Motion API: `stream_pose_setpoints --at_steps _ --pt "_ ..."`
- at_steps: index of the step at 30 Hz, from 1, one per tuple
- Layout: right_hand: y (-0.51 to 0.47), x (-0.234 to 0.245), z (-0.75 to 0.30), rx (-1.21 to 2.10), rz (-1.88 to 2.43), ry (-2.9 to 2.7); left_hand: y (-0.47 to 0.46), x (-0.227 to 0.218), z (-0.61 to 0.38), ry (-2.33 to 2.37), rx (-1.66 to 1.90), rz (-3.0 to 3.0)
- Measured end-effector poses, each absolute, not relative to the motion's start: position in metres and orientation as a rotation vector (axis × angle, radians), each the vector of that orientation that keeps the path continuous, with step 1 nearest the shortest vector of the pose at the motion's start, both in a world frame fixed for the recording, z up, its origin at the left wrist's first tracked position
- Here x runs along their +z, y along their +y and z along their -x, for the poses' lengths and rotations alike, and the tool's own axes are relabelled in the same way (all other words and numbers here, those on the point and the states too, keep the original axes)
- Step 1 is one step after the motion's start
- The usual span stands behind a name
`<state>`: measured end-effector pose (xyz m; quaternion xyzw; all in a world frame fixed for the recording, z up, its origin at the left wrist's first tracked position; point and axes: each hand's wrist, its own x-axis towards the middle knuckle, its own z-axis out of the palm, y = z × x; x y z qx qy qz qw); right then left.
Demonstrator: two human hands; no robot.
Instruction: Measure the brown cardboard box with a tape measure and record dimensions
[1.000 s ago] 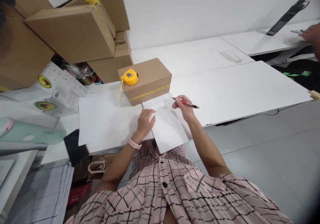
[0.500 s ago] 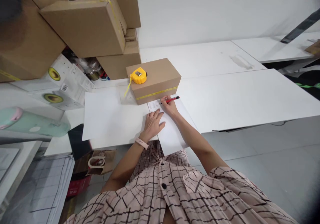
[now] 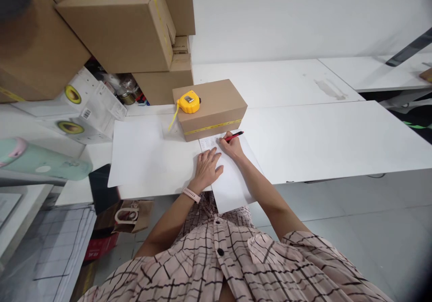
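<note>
- Far left: green bottle (image 3: 47, 163), contents hidden.
- Paper bag (image 3: 144, 215) below table (image 3: 310, 144); contents unclear.
- Cardboard box (image 3: 216, 128), closed, insides unseen.
- Left hand (image 3: 208, 168): fingers spread, gripping nothing, over left edge of sheet (image 3: 230, 191), which overhangs table. Likely light, limp; steady by edges.
- Right hand (image 3: 232, 147): fingers pinched round pen (image 3: 237, 135); probably light, stiff; hold low.

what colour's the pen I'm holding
The pen is red and black, best seen in the head view.
</note>
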<state>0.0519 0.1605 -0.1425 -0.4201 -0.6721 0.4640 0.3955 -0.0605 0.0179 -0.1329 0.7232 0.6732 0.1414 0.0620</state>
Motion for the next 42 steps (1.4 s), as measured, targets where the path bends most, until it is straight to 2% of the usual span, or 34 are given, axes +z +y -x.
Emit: stream_pose_setpoints --at_steps 42 --pt "0.165 -0.157 -0.050 1.157 1.014 -1.689 0.024 -0.129 0.046 2.141 0.377 -2.175"
